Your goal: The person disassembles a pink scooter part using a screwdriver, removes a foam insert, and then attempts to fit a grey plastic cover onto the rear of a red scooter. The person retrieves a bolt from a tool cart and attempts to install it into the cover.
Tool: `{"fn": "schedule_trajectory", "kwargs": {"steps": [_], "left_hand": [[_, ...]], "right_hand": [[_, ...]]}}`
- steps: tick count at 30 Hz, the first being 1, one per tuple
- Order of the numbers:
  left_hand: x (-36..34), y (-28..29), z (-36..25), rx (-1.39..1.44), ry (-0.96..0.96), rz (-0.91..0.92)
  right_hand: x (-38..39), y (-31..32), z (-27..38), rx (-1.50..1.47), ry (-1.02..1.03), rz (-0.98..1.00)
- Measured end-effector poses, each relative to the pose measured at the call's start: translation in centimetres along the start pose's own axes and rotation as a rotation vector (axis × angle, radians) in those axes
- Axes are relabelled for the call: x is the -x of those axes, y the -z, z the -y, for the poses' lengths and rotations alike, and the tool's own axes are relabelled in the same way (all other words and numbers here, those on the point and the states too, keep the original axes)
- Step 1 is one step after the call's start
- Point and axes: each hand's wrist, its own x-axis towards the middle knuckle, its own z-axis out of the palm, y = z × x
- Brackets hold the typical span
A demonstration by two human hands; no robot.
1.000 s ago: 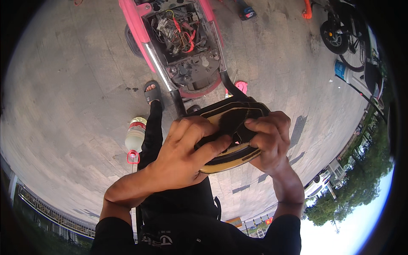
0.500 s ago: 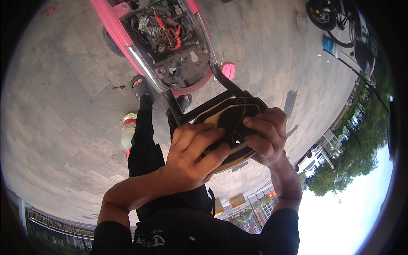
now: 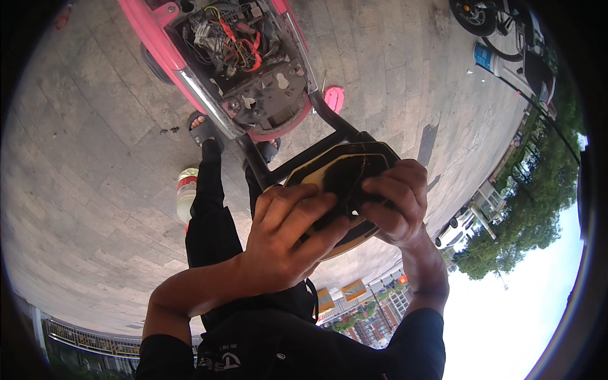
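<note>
Grey paving slabs [image 3: 95, 190] spread out in daylight beyond the left hand [image 3: 285, 237] and the right hand [image 3: 400, 201]. Between these two sits the panel [image 3: 345, 179], black and tan and many-sided. Both hands are partly closed on it: the left curls over its near left side, thumb and fingers across the face, while the right bends its fingertips onto the face from the other side, leaving a narrow gap between them. What the fingers hidden underneath are doing cannot be told.

Judging by its look, the panel should be fairly light, with a stiff body and perhaps a thinner, more pliable dark facing. Its dull, worn surface seems unlikely to slip, but a fine crack-like line and a small bright opening between the fingertips hint that it could tear there. Opposite outer edges look the safest hold, clear of that line.

Just past the hands, a black tube frame [image 3: 310, 155] reaches toward the panel's far edge; whether they join is unclear. Farther ahead is a pink scooter [image 3: 152, 31] with tangled wires [image 3: 237, 44] exposed. Off to the hands' left is a pale bottle [image 3: 185, 204]; well beyond the right hand, a blue-and-white bucket [image 3: 485, 58].
</note>
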Motion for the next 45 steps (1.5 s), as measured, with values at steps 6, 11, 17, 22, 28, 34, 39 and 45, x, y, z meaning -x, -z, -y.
{"fn": "schedule_trajectory", "kwargs": {"steps": [6, 11, 17, 22, 28, 34, 39, 45], "left_hand": [[-0.3, 0.5, -0.2, -0.051, -0.009, 0.047], [-1.1, 1.7, -0.5, -0.048, -0.003, 0.120], [-1.9, 2.8, -2.0, -0.060, 0.048, 0.217], [-2.2, 2.0, -3.4, -0.171, 0.092, 0.279], [-2.4, 0.9, -4.8, -0.326, 0.105, 0.252], [-3.2, -1.1, -6.5, -0.509, 0.266, 0.158], [-3.2, -2.4, -7.2, -0.623, 0.275, 0.117], [-2.8, -3.0, -6.6, -0.593, 0.215, 0.056]], "right_hand": [[0.6, 0.0, 0.5, 0.134, -0.098, -0.094], [4.1, 0.1, 1.1, 0.109, -0.279, -0.246], [11.2, -2.2, 4.2, -0.045, -0.591, -0.290], [17.8, -7.0, 8.2, -0.292, -0.889, -0.196], [26.1, -12.6, 11.1, -0.471, -1.000, -0.157], [34.6, -15.6, 10.2, -0.508, -1.137, -0.203], [41.4, -17.3, 9.5, -0.548, -1.288, -0.226], [48.2, -20.6, 9.5, -0.546, -1.364, -0.241]]}}
